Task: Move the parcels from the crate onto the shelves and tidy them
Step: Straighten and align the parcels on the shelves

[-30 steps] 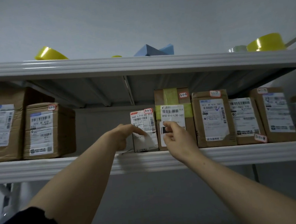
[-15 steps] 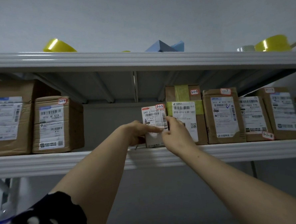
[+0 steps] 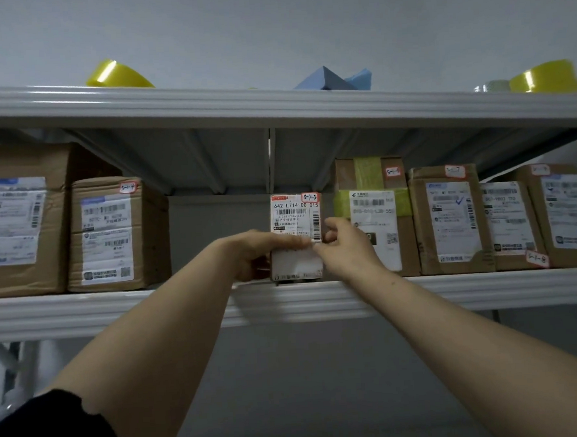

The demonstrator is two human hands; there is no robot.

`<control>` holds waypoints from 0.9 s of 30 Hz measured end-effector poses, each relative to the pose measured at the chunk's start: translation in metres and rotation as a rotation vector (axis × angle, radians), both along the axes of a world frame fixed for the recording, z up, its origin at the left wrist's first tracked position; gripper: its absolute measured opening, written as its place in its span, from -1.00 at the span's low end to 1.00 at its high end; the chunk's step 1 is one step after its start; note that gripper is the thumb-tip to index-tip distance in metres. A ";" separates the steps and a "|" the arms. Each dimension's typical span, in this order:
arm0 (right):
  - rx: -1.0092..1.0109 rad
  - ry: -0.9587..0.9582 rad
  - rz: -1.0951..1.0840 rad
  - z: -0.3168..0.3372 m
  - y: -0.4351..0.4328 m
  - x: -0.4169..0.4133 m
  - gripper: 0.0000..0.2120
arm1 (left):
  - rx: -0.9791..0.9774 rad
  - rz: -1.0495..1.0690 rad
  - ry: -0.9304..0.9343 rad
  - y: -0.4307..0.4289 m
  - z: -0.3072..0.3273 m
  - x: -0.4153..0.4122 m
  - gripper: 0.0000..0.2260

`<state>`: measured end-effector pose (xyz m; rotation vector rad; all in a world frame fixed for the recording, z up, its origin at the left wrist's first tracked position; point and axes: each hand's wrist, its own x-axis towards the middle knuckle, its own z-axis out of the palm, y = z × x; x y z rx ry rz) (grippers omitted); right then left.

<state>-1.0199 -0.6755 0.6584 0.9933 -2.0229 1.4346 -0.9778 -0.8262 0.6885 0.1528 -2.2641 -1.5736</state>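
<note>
Nearest to the camera, a dark sleeve (image 3: 53, 432) with a wavy edge covers the upper part of the left arm. Both bare forearms reach up and forward to the small parcel (image 3: 296, 236), which stands upright on the middle shelf (image 3: 100, 312), close to its front edge.

The left hand (image 3: 254, 254) holds the small parcel from its left side; the thumb lies across the white label, and the other fingers are behind the parcel, so I cannot see them. The right hand (image 3: 344, 247) touches the small parcel at its right edge, with the fingertips (image 3: 329, 237) pinched narrow on the label's edge. A red-framed tag with handwriting sits at the top right corner of this parcel.

Just to the right of the small parcel stands a taller box with yellow-green tape (image 3: 374, 213); the right hand hides a part of its label. Further right of the small parcel, three more cardboard boxes (image 3: 449, 222) stand in a tight row, touching each other. To the left of the small parcel there is an open gap on the shelf, then a medium box (image 3: 112, 236) and a large box (image 3: 17, 221) at the frame's edge.

Above the small parcel runs the upper shelf (image 3: 273, 104). On it lie a yellow tape roll (image 3: 118, 75) to the left, a blue folded thing (image 3: 336, 78) nearly straight above, and another yellow tape roll (image 3: 547, 76) far right. Behind is a pale wall (image 3: 268, 23).
</note>
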 end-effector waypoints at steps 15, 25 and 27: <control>0.244 -0.253 0.422 0.015 -0.100 0.043 -0.65 | -0.509 0.404 0.184 -0.053 0.028 0.083 -0.07; 0.248 -0.162 0.405 0.011 -0.146 0.056 -0.63 | -1.297 0.707 0.023 -0.062 0.041 0.109 -0.45; 0.258 -0.129 0.350 0.011 -0.153 0.053 -0.62 | -1.345 0.684 -0.023 -0.066 0.040 0.110 -0.37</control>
